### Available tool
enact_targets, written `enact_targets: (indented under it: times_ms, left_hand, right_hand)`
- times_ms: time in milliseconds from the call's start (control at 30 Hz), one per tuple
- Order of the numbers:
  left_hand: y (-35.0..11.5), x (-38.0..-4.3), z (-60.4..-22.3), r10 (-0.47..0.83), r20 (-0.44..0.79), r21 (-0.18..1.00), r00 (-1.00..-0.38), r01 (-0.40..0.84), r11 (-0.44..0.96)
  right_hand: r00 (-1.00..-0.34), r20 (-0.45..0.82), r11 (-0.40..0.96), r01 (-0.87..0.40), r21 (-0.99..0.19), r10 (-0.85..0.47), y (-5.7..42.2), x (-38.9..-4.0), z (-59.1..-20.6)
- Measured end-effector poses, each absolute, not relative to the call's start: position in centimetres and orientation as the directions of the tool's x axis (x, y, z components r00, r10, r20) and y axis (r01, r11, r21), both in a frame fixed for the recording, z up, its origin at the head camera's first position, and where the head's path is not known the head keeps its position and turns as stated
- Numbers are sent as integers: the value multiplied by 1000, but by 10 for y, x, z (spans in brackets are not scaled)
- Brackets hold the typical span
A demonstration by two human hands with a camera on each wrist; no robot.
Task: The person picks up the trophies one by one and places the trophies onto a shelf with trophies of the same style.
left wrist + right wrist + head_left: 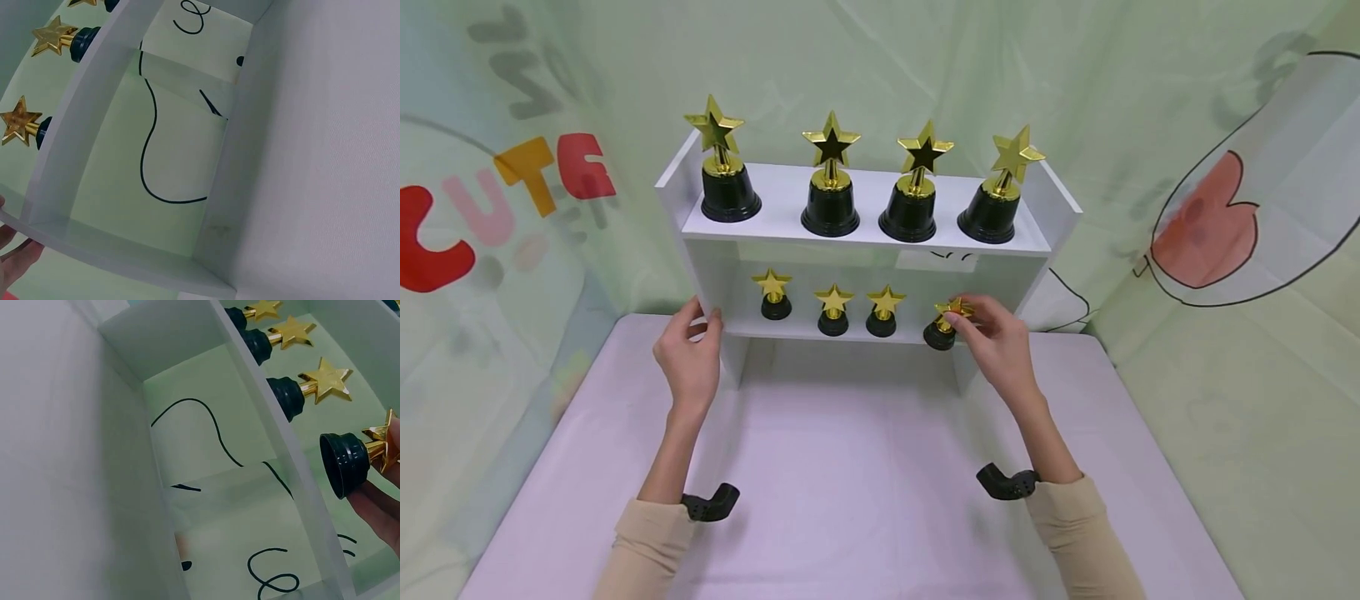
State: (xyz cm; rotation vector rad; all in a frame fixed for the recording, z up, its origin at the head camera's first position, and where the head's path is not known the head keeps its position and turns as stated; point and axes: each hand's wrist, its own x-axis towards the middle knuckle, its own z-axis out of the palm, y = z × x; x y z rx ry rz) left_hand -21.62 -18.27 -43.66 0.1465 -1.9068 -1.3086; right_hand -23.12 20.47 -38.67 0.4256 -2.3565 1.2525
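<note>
My right hand [1002, 342] pinches a small gold star trophy [939, 335] by its star, at the right end of the lower shelf. In the right wrist view its black base [345, 464] is tilted and appears lifted off the board. My left hand [691, 358] grips the front edge of the left side panel of the white shelf unit [865, 247]; in the left wrist view its fingers [22, 259] lie on the panel's outer side. Three other small trophies, one of them a star trophy [832, 310], stand in a row on the lower shelf.
Several larger star trophies, such as the one at the left end [730, 196], line the top shelf. The unit stands at the back of a table with a pale cloth [850, 483]. Printed curtains [1225, 400] hang behind and at both sides.
</note>
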Motion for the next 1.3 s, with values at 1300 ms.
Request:
enact_targets:
  times_ms: [1300]
  left_hand:
    - [-176, -221, -439, -511, 502, 856, -697, 316, 410]
  right_hand:
    - [-823, 542, 627, -513, -586, -168, 209, -252, -404]
